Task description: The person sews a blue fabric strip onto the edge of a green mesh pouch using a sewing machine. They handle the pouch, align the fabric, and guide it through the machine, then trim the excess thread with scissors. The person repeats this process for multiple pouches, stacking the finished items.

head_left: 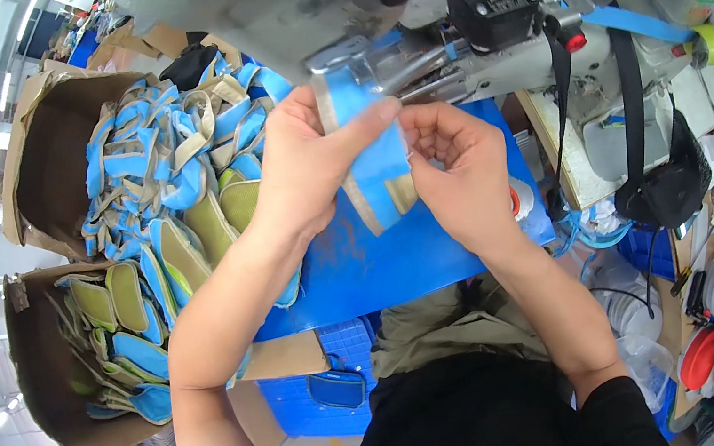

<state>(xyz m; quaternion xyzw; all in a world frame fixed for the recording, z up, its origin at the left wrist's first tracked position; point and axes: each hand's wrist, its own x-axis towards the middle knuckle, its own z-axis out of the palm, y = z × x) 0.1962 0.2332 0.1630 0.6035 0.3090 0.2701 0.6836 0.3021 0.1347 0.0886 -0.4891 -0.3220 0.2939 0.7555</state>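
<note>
Hands: left hand [303,161] pinches blue shoe piece [372,153] at its top, right hand [455,169] curled on its right edge | piece: held upright above blue desk [365,269], just below sewing machine [476,30] | left: cardboard boxes [33,175] heaped with blue-green pieces [176,169]

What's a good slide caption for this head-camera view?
Both hands, left hand and right hand, hold a blue shoe-upper piece at a sewing machine.

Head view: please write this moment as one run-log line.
left hand: holds blue piece | right hand: holds same piece | place: at sewing machine | nearby: box of blue pieces
</note>
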